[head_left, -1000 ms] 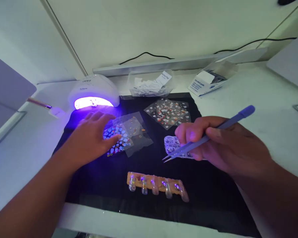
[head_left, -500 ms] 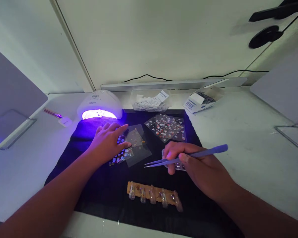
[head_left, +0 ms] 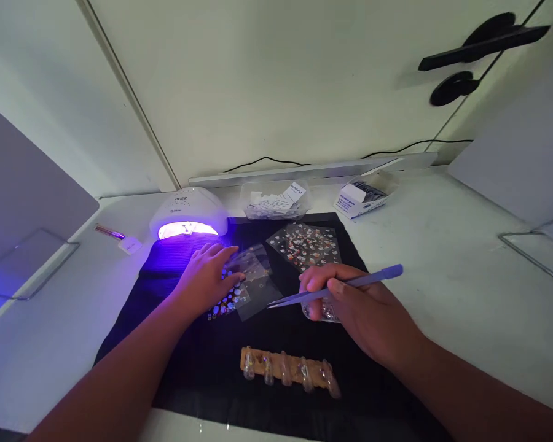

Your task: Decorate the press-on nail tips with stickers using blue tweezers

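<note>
My left hand (head_left: pixel 208 274) lies over clear nail-sticker sheets (head_left: pixel 258 294), thumb and forefinger apart and touching them. Its other fingers are partly hidden behind the hand. My right hand (head_left: pixel 345 294) grips a pair of bluish-grey tweezers (head_left: pixel 373 277), whose tips point left, over the edge of the sheets. Beneath that hand sits a clear case with small compartments (head_left: pixel 326 312), mostly covered. Nearer to me, a tan strip (head_left: pixel 276 363) carries several clear, decorated nail tips (head_left: pixel 284 368) in a row.
A white nail lamp (head_left: pixel 188 205) glows violet at the back left, beside a small polish bottle (head_left: pixel 129 245). A clear tub of packets (head_left: pixel 276 202) and an alcohol-pad box (head_left: pixel 362 196) stand at the back. More sticker sheets (head_left: pixel 306 242) lie on the black cloth (head_left: pixel 203 380).
The view has shifted slightly. The tweezers' tips have come closer together and now lie nearer the clear sheets. The sheet by my left hand looks slightly more curled.
</note>
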{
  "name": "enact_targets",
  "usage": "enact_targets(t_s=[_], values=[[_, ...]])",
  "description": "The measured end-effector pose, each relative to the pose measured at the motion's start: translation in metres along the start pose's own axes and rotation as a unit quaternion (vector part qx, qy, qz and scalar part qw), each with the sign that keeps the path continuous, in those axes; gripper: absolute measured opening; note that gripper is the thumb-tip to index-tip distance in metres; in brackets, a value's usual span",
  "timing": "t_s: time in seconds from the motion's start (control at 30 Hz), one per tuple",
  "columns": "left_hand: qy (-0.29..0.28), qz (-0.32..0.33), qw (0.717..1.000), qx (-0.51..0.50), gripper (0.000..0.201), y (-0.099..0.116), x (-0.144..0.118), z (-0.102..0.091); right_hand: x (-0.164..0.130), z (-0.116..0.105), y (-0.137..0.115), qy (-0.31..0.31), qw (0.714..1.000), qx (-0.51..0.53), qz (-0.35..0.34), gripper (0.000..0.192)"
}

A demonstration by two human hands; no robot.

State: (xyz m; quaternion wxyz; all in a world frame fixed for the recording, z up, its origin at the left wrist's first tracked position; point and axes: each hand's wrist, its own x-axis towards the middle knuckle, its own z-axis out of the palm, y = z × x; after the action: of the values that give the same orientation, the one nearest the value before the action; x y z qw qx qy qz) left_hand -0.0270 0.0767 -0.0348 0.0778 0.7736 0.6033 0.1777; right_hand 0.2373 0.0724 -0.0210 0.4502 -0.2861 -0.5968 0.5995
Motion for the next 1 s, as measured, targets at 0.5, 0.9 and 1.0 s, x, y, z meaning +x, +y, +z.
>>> enact_targets(t_s=[0.5, 0.9, 1.0], values=[[-0.003, -0.101, 0.839, -0.534, 0.022, 0.038, -0.020, 0.001, -0.008, 0.016, -0.003, -0.054, 0.990, 0.031, -0.123, 0.018], [0.016, -0.175, 0.637, -0.751, 0.029, 0.072, -0.037, -0.008, -0.020, 0.025, -0.016, -0.036, 0.978, 0.015, -0.207, 0.022], [-0.009, -0.173, 0.624, -0.762, 0.028, 0.074, -0.040, -0.007, -0.019, 0.029, -0.015, -0.015, 0.973, 0.014, -0.231, 0.021]])
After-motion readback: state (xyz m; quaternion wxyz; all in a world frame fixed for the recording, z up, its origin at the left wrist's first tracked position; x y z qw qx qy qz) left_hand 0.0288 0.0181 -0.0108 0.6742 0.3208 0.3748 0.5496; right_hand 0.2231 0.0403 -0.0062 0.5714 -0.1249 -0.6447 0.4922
